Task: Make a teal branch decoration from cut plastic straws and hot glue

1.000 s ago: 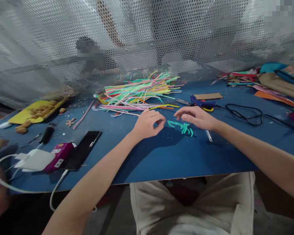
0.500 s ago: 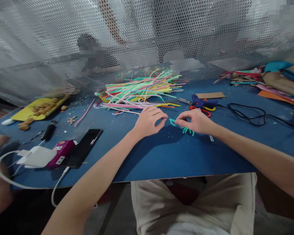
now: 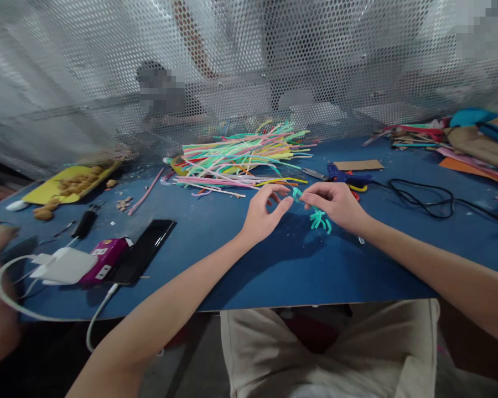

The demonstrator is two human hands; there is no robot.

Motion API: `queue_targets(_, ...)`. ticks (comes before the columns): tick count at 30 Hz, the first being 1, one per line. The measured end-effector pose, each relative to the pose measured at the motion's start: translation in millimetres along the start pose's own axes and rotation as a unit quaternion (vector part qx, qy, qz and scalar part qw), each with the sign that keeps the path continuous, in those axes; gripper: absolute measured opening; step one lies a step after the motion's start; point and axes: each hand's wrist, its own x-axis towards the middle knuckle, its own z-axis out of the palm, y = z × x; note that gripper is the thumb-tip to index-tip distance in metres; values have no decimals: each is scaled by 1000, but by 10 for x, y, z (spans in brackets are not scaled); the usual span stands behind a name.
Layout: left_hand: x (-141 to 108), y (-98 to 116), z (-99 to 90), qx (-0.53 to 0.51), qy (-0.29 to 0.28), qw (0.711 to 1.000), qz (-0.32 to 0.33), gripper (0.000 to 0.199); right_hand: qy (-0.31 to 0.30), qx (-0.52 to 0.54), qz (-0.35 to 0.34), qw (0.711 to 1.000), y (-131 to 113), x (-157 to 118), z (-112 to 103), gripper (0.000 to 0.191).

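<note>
teal figure [image 3: 318, 220]: over the table [image 3: 257, 282], between our hands
right hand [image 3: 337, 205]: fingers pinch its middle
left hand [image 3: 265, 215]: fingers parted beside its curled end; contact we cannot tell
front edge [image 3: 274, 308]: straight, well apart from our hands
fuzzy stems [image 3: 240, 153]: heaped before perforated mesh [image 3: 228, 99]
figure's shape: fuzzy strands splayed below

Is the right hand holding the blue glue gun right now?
No, the right hand pinches a twisted teal pipe cleaner, while the blue glue gun lies beyond it.
</note>
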Motion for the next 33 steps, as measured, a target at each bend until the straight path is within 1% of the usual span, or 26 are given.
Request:
queue_targets(2, -2, -13, 21, -40, -13, 999, -17, 32, 0, 15, 0, 1000, -17, -18, 19, 31)
queue_targets(6, 2, -46, 25, -125, -63, 990, -26, 37, -4, 36, 13, 999, -35, -36, 44, 30)
queue_targets(8, 5, -66, 32, -155, -84, 984, -30, 37, -8, 38, 16, 999, -43, -40, 51, 31)
queue_targets(10, 9, -88, 45, -173, -92, 980, -33, 35, -12, 43, 17, 999, -53, -43, 56, 31)
queue_targets(18, 18, -108, 37, -192, -62, 979, -33, 30, -31, 63, 27, 997, -94, -61, 80, 31)
queue_targets(23, 9, -67, 19, -190, -72, 978, -50, 31, -29, 63, 11, 998, -86, -58, 83, 27)
queue_targets(25, 8, -54, 12, -173, -64, 982, -39, 31, -29, 51, 6, 998, -85, -58, 80, 25)
queue_targets(30, 5, -7, -16, -93, -22, 995, 6, 26, -18, 42, -2, 999, -122, -70, 85, 23)
queue_targets(33, 3, 36, -33, -57, -2, 998, 19, 24, -17, 41, -5, 999, -136, -75, 90, 23)
